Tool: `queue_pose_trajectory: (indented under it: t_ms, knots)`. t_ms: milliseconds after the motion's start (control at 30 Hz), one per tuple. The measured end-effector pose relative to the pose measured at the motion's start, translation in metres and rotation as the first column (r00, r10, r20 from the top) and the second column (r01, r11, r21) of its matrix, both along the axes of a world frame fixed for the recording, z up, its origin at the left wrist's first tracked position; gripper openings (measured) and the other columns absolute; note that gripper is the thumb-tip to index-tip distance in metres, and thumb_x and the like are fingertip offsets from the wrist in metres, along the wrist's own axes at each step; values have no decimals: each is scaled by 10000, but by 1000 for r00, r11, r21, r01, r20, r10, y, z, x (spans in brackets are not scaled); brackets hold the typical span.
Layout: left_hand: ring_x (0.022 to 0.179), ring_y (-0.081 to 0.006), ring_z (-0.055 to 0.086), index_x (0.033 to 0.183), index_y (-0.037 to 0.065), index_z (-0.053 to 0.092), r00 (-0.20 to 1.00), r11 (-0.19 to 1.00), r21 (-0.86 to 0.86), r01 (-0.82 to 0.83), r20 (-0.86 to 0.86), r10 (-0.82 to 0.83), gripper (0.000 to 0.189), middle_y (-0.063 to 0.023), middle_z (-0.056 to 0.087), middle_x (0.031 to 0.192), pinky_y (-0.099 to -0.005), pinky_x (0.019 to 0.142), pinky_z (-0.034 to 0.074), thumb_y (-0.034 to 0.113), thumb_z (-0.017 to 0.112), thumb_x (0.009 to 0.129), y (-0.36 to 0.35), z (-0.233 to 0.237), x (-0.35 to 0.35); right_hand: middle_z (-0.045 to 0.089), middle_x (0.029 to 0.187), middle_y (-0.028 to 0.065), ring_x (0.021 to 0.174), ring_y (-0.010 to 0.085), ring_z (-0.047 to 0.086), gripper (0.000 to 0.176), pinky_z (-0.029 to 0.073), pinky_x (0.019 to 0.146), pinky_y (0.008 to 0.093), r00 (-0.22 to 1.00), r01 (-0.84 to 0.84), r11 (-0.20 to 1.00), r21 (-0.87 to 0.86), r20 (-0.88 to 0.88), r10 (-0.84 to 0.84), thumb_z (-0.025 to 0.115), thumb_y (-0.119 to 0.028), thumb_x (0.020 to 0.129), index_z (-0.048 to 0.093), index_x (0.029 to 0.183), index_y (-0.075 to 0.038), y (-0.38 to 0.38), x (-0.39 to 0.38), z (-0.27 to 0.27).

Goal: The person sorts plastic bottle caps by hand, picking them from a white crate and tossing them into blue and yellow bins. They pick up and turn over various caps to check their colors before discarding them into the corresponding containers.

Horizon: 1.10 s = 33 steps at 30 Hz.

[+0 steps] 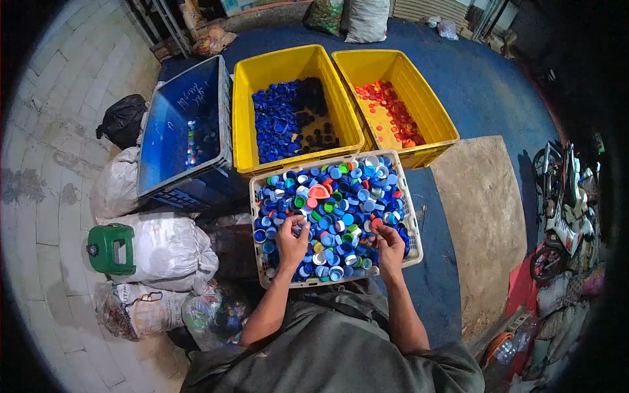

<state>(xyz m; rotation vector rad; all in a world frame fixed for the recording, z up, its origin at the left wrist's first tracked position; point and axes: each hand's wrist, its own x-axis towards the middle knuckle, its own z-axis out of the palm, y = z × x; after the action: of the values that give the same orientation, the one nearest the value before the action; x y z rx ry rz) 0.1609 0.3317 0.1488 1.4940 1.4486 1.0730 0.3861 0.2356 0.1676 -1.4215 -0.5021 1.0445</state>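
Observation:
A white plastic crate (257, 262) full of bottle caps (334, 208), mostly blue with some green, white and red ones, sits right in front of me. My left hand (293, 239) is over the left half of the caps, its fingers curled together; I cannot tell what is in them. Over the right half, my right hand (390, 247) has its thumb and fingertips closed at a red bottle cap (376, 223). A larger salmon-coloured cap (319, 191) lies on the pile beyond my hands.
Behind the crate stand a blue bin (151, 164) holding a few caps, a yellow bin (246, 118) with dark blue caps, and another yellow bin (426, 108) with red caps. White sacks (164, 245) and a green jerrycan (111, 249) are left; a motorcycle (560, 223) stands right.

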Motion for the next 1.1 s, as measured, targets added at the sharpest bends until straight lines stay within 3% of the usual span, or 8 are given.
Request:
queue_pose_trajectory:
  t_ms: [67,200,367,633,833,933,1033,1100]
  knots:
    - [726,-111,561,1008,34,632,998,998,52,18,-61,-15,220,-52,661,876,-255,660,459,105,703,812,-6,3,0,637,1015,75,806,128,606,195,498,711,261,1000,4,1000,-24,-4,-5,506,8,929,566,1114,20,-5,-1,-7]
    - [794,-204,578,1036,38,625,965,981,163,108,-254,-64,281,-72,665,896,-337,731,466,79,712,773,5,13,1,637,998,101,814,133,613,204,513,709,266,1000,5,1000,-24,30,-5,483,36,921,567,1108,40,1,-7,-3]
    - [977,-305,527,1186,78,571,774,922,182,342,-611,-167,470,-99,634,1089,-415,876,405,83,711,738,38,22,7,634,1012,90,847,130,615,197,510,747,267,994,-66,998,-10,85,66,496,32,918,567,1101,31,9,-17,7]
    - [985,-304,527,1250,72,523,629,867,104,487,-731,-265,482,-102,626,1091,-430,839,384,107,654,787,69,12,15,660,991,95,870,144,632,195,515,771,278,974,-137,988,-67,174,147,512,14,915,576,1098,27,-5,-24,1]
    - [999,-318,539,1258,54,511,645,868,48,495,-690,-330,501,-121,619,1076,-446,859,384,157,678,797,72,14,16,654,1004,80,923,154,638,185,504,795,276,967,-154,982,-106,190,172,524,25,910,580,1086,21,-13,-30,-4]
    - [955,-318,561,1221,42,545,737,877,190,442,-634,-235,475,-140,629,1055,-432,837,419,159,697,787,71,8,13,659,998,87,907,149,637,191,507,797,277,936,-182,978,-106,286,205,517,28,906,579,1087,19,-8,-30,-4]
    - [846,-248,599,1170,41,595,915,953,137,270,-346,-209,371,-107,636,984,-360,745,464,148,685,826,66,7,7,671,962,96,834,132,638,184,509,738,273,875,-216,971,-98,421,237,533,10,894,586,1069,18,11,-30,6]
    - [802,-202,600,1117,32,616,985,983,-75,168,59,-163,302,-80,637,948,-327,712,477,142,674,842,62,6,-1,671,951,94,807,116,633,164,504,712,271,802,-259,963,-74,539,257,542,-9,896,592,1048,22,30,-30,12]
